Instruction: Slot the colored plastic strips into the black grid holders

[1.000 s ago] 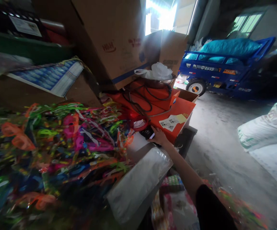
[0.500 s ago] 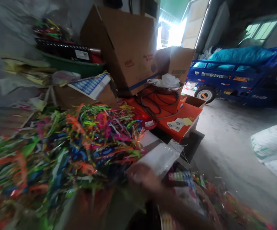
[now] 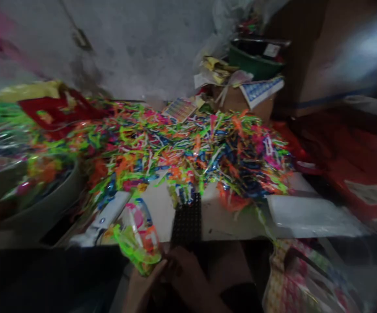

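My left hand (image 3: 147,278) is closed around a bundle of bright plastic pieces (image 3: 139,243), green, orange, pink and blue, seemingly inside a clear bag. My right hand (image 3: 186,267) is beside it at the bundle's lower end. Its fingers are drawn together and dark, and what they pinch cannot be made out. Beyond both hands, a large heap of small coloured plastic pieces (image 3: 182,152) covers the table (image 3: 162,213). To the right lies a stack of clear plastic bags (image 3: 309,217).
A tub (image 3: 61,195) with more coloured pieces stands at left. A white device (image 3: 112,211) lies near the table edge, beside a dark perforated strip (image 3: 186,221). Right are a red surface (image 3: 354,161) and a patterned bag (image 3: 292,278). Behind stands a green basin (image 3: 255,63).
The view has swung left from the doorway and blue cart to the heap. A hand was by the clear bags; now both hands are together low in view with the coloured bundle.
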`<state>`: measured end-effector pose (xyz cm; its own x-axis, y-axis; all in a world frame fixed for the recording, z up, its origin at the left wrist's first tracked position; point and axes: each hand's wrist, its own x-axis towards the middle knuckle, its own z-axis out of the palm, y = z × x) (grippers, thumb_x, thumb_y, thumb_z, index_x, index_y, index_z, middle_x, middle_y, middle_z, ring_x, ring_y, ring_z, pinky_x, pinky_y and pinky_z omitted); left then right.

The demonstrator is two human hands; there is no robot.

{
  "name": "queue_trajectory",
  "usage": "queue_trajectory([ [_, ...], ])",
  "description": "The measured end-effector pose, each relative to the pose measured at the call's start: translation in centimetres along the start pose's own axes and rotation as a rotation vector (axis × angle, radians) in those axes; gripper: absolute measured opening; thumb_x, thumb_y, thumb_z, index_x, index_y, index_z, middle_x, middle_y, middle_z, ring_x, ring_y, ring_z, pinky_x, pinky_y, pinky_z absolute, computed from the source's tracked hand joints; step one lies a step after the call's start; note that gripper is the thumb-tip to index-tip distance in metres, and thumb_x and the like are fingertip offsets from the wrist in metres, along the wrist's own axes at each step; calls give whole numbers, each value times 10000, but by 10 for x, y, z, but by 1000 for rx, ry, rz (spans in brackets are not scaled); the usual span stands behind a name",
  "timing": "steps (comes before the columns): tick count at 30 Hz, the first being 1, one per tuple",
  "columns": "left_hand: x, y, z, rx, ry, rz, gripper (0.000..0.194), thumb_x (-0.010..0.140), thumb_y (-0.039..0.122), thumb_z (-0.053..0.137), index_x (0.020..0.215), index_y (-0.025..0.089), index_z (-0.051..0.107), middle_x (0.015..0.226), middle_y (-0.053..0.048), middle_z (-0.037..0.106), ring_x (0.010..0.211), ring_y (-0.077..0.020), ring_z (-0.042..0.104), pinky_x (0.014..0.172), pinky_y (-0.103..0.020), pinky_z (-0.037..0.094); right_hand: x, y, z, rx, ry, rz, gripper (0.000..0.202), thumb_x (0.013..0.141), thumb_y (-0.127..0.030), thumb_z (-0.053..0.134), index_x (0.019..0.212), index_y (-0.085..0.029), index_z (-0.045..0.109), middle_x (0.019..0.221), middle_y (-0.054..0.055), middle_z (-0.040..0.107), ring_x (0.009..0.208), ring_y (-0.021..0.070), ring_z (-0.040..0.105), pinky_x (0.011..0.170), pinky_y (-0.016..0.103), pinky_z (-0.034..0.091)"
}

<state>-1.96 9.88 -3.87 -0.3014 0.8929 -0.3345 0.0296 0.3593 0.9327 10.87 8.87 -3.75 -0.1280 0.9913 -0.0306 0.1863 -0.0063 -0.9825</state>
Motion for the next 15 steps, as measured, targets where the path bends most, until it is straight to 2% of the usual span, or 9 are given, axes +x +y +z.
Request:
queue_trajectory([
  [1,1,-3,-3,-33,22,-31,628,318,532,848,760,138,638,708,-49,685,701,-261,653,577,-311,546,3,-1,-3,12,0,6,186,715,-264,600,877,-255,692,850,1,695,735,158,636,651,244,503],
  [3,-2,-8,-6,-108,56,-76,592,336,534,837,728,144,626,630,-23,653,621,-214,632,519,-270,517,16,1,-15,32,43,-7,111,743,-272,603,796,-200,669,804,24,683,733,157,629,658,235,495],
  [6,-10,-13,-4,-188,80,-114,517,466,574,783,695,150,596,490,37,530,435,-106,499,383,-189,382,50,14,-36,33,154,-17,156,800,-314,577,883,-199,642,819,32,691,705,160,641,687,259,508],
  [8,-13,-18,-1,-206,55,-123,505,514,602,752,626,146,568,440,51,467,379,-67,406,352,-171,308,74,29,-47,-57,223,-65,174,815,-340,559,892,-200,628,819,34,692,694,163,647,698,273,512],
  [11,-11,-25,3,-223,-14,-136,539,486,631,753,531,146,523,393,48,432,356,-55,362,352,-179,282,100,54,-55,-293,292,-162,184,817,-354,538,824,-204,642,800,45,690,757,188,649,753,307,509],
  [15,-6,-33,10,-295,-36,-193,577,412,657,770,604,143,591,393,45,458,367,-65,385,369,-186,304,107,76,-54,-494,298,-220,195,842,-281,493,850,-223,679,840,63,695,806,207,637,793,332,498],
])
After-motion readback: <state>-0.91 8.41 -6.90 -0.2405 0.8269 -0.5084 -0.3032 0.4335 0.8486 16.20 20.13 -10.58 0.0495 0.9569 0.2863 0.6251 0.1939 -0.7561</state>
